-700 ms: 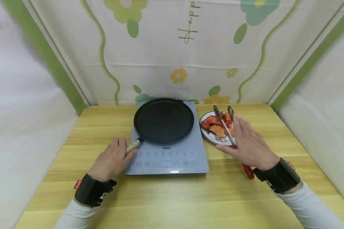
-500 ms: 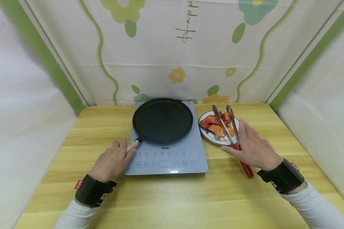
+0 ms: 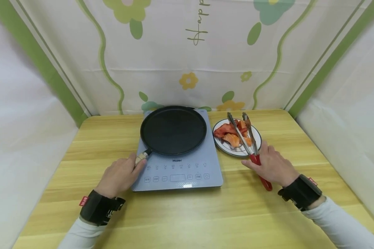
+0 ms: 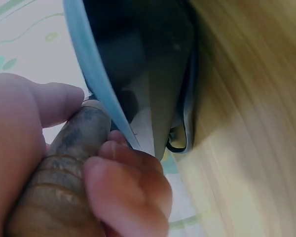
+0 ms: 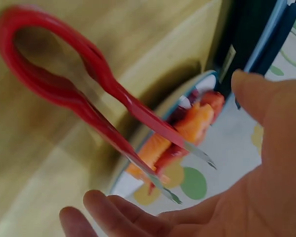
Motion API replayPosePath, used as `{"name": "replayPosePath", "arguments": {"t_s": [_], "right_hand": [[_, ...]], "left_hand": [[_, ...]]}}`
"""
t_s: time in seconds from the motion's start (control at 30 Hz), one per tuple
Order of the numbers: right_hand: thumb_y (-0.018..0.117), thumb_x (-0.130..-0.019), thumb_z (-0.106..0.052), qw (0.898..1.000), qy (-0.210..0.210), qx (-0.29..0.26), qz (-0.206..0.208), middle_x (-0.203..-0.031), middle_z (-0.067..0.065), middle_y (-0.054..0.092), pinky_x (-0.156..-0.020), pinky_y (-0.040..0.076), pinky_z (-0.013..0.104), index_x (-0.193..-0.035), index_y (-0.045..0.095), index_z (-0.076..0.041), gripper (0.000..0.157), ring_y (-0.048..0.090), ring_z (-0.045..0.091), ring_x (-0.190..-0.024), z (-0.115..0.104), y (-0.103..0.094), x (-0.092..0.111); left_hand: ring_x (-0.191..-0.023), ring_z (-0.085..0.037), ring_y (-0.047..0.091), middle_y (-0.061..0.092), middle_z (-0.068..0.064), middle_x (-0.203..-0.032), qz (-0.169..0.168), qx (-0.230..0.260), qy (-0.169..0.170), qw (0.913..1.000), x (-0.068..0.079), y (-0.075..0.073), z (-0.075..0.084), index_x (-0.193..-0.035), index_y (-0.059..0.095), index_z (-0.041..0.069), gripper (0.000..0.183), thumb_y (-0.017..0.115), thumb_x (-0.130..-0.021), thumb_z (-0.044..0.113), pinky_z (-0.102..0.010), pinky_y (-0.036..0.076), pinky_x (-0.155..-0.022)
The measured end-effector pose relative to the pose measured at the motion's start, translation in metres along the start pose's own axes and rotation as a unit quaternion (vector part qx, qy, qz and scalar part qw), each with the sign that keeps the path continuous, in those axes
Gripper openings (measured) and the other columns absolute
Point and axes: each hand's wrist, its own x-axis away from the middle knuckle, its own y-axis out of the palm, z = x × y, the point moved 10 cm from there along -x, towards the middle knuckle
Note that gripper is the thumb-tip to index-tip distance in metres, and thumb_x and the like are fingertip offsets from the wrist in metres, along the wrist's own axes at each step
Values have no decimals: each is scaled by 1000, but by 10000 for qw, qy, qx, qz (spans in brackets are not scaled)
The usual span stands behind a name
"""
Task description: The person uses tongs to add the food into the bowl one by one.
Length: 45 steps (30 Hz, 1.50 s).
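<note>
My left hand (image 3: 118,175) grips the wooden handle (image 4: 61,185) of a flat black pan (image 3: 174,130). The pan sits on a grey-blue induction cooktop (image 3: 166,168), with nothing on its cooking surface. On the right, my right hand (image 3: 275,166) hovers over red-handled metal tongs (image 3: 264,181). Its thumb and fingers are spread to either side of the tongs, apart from them in the right wrist view. The tongs' tips lie spread over a white plate (image 3: 258,134) with a dark rim. Strips of bacon (image 3: 223,130) and salmon pieces (image 3: 232,139) lie on this plate.
Everything stands on a light wooden table (image 3: 174,221). A white curtain (image 3: 156,52) with printed flowers hangs behind it, and pale fabric walls (image 3: 28,138) rise at both sides. The plate stands close to the cooktop's right edge.
My right hand has drawn back and lowered around the tongs' handles, uncovering more of the tongs and plate. My left hand stays on the pan handle. The head view has shifted slightly.
</note>
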Motion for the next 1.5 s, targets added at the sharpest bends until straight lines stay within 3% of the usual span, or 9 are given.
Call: {"name": "replayPosePath", "arguments": {"t_s": [0.17, 0.3, 0.5, 0.7, 0.97, 1.2, 1.5], "right_hand": [[45, -85, -73, 9994, 233, -52, -265, -92, 21, 42, -44, 38, 31, -125, 29, 12, 96, 46, 25, -66, 7, 13, -2], [44, -87, -72, 9988, 279, -155, -365, -83, 15, 43, -43, 39, 30, -110, 39, 7, 83, 46, 22, -60, 11, 22, -5], [44, -90, -67, 9983, 317, -271, -412, -75, 10, 43, -43, 39, 32, -96, 40, 0, 68, 46, 19, -54, 13, 31, -8], [42, -93, -64, 9978, 477, -242, -396, -73, 10, 42, -42, 37, 33, -98, 39, 1, 66, 46, 20, -52, 17, 34, -9], [42, -96, -58, 9983, 503, -232, -160, -73, 11, 42, -44, 36, 34, -112, 37, 7, 67, 46, 21, -56, 19, 34, -11], [42, -99, -51, 9984, 515, -235, -64, -72, 11, 43, -44, 36, 34, -102, 39, 5, 55, 46, 22, -56, 20, 35, -13], [39, -100, -49, 9971, 653, -367, -134, -71, 11, 42, -44, 36, 33, -104, 38, 5, 53, 46, 21, -54, 24, 38, -12]], "left_hand": [[-58, -18, 44, 43, -5, -68, -40, 6, -30, 10000, 0, 1, -1, -99, 46, 9, 41, 37, -101, 49, -32, 34, -51], [-58, -18, 44, 44, -5, -68, -92, 23, -69, 9999, 1, 1, -3, -100, 46, 8, 42, 37, -101, 49, -32, 34, -50], [-59, -18, 45, 44, -5, -68, -104, -11, -57, 9999, 1, 0, -5, -101, 46, 8, 42, 37, -101, 49, -32, 34, -51], [-59, -18, 45, 44, -5, -68, -119, -19, -27, 9999, 0, 1, -5, -101, 46, 8, 43, 36, -101, 50, -32, 34, -51], [-58, -18, 45, 44, -5, -69, -170, 52, -59, 9998, -2, 4, -4, -101, 46, 8, 44, 35, -100, 51, -33, 34, -50], [-58, -18, 45, 44, -5, -68, -113, 67, -24, 9999, -2, 4, -4, -99, 46, 8, 43, 36, -101, 50, -32, 34, -50], [-57, -18, 45, 43, -5, -67, -70, 77, 18, 9999, -1, 4, -2, -98, 46, 8, 41, 37, -101, 48, -32, 34, -50]]}}
